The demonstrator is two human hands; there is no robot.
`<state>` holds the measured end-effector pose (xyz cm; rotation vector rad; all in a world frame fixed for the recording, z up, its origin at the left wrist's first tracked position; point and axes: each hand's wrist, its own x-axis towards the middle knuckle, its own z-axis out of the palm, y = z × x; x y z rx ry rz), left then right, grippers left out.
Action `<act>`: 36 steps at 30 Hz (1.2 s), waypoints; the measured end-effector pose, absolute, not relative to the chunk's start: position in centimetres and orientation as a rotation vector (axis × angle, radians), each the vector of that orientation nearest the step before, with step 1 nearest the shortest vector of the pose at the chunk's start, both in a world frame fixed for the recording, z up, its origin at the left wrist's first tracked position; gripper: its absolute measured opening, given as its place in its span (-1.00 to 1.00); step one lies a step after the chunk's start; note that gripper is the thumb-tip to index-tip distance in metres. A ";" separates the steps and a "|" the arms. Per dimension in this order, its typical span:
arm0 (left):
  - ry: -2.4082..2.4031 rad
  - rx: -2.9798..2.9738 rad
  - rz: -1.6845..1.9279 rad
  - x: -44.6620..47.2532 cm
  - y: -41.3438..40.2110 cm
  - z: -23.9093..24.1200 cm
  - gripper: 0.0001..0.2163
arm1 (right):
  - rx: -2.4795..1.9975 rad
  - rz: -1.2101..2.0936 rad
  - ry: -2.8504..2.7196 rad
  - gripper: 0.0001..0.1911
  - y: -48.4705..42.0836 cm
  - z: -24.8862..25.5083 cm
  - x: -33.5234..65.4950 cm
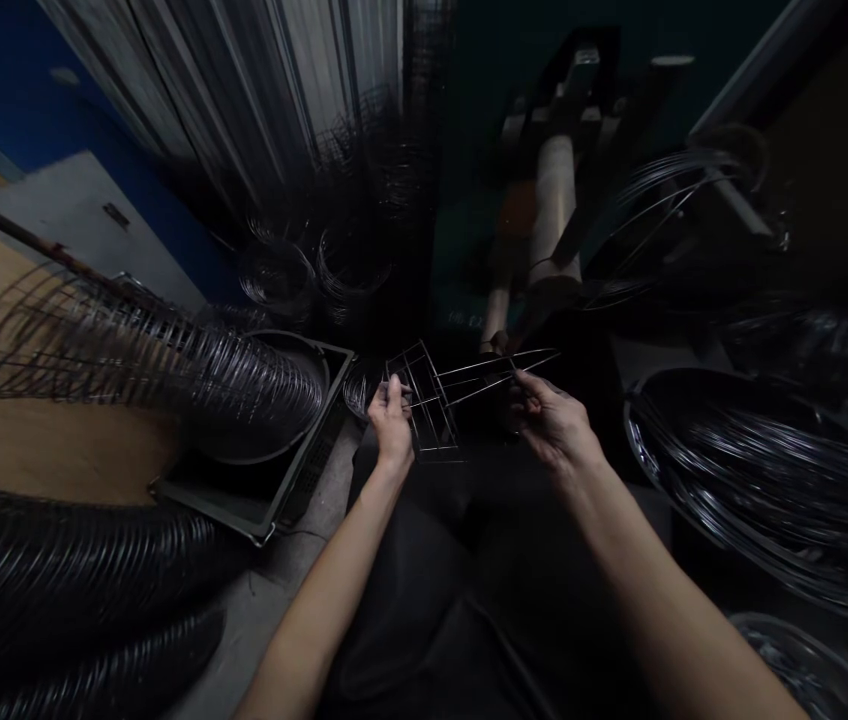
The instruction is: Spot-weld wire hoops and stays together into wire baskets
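Note:
My left hand [392, 418] is closed around the left side of a small wire frame [439, 388], its thumb pointing up. The frame has a gridded part with thin crossing wires, and longer wires reach from it toward the right and meet in a narrow tip. On those longer wires, my right hand [555, 420] pinches with thumb and fingers. Both hands are above my dark-covered lap, in front of a dark green machine [560, 200] with a pale cylinder. The lower fingers of my right hand are in shadow.
To the left, a row of wire rings [244, 365] hangs on a rod over a dark crate [274, 510]. More wire coils [353, 265] lie on the floor ahead. At right stands a large basin [638, 430] of wire rings, with a bowl of small metal pieces [791, 660] below it.

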<state>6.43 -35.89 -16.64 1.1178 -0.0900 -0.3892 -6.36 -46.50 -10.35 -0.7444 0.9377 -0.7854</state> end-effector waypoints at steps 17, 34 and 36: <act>-0.086 1.064 -0.489 7.3 -36.2 -14.6 -0.64 | -0.473 -0.831 1.010 -0.89 -45.9 -8.8 -6.3; -0.095 1.105 -0.419 8.1 -36.9 -13.2 -0.68 | -0.781 -0.855 1.135 -0.67 -45.4 -12.6 -12.5; -0.099 1.092 -0.417 7.7 -36.7 -13.8 -0.68 | -1.180 -0.839 1.253 -0.60 -45.0 -14.4 -15.4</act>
